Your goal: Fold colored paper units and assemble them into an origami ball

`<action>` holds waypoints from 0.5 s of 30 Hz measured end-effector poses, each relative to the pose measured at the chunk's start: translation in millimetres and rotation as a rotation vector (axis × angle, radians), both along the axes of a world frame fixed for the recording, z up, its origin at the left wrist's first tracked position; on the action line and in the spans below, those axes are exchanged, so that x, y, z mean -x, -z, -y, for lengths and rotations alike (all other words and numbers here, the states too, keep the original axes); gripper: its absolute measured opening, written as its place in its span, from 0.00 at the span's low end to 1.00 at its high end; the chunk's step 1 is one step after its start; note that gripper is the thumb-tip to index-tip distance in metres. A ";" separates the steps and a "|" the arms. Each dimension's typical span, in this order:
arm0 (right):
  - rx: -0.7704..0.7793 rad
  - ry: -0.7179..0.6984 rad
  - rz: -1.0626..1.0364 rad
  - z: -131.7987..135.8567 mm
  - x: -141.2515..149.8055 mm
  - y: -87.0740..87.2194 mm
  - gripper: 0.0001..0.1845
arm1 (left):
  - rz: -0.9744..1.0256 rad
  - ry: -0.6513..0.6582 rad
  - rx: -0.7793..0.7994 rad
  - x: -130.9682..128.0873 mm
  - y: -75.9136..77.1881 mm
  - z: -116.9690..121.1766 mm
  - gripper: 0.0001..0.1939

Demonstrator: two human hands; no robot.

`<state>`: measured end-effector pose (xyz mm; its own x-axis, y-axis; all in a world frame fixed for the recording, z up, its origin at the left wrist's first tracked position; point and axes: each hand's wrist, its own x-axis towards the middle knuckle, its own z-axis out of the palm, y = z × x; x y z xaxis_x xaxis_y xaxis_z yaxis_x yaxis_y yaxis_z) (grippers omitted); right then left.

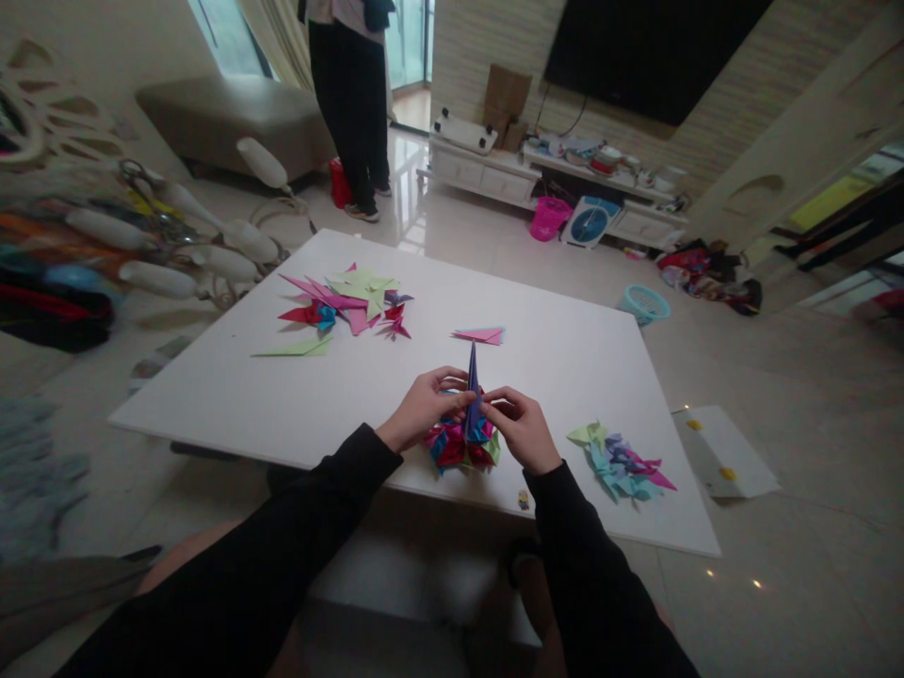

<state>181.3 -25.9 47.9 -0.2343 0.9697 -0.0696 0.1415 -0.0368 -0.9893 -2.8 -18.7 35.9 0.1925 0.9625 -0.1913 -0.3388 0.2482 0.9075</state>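
Near the front edge of the white table (339,395), my left hand (430,403) and my right hand (519,422) pinch a folded dark blue-purple paper piece (473,381) from both sides. It is long and pointed, and its tip stands up away from me. Beneath my hands lies a cluster of folded paper pieces (462,455) in red, blue, pink and green, partly covered by my fingers. Just beyond the tip rests a flat pink folded paper (484,335). Whether the purple piece touches the cluster, I cannot tell.
Folded papers (353,299) are heaped at the table's far left, with a light green strip (297,347) nearby. More paper pieces (625,466) lie at the right. Beyond stand a person (351,104), a pink bin (549,218) and a blue basket (644,303). Lamp arms (212,235) reach near the left edge.
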 end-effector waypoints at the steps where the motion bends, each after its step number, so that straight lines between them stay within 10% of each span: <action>1: -0.019 0.021 0.013 -1.3 -1.0 1.1 0.15 | -0.002 0.005 0.000 -0.6 0.0 -0.9 0.28; 15: -0.067 0.251 0.027 -4.4 -8.7 2.2 0.13 | 0.027 0.028 0.006 -10.4 5.4 -4.3 0.34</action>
<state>189.9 -21.5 45.7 0.0149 0.9999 -0.0065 0.1628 -0.0089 -0.9866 7.6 -14.4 30.5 0.2249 0.9554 -0.1914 -0.3557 0.2634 0.8967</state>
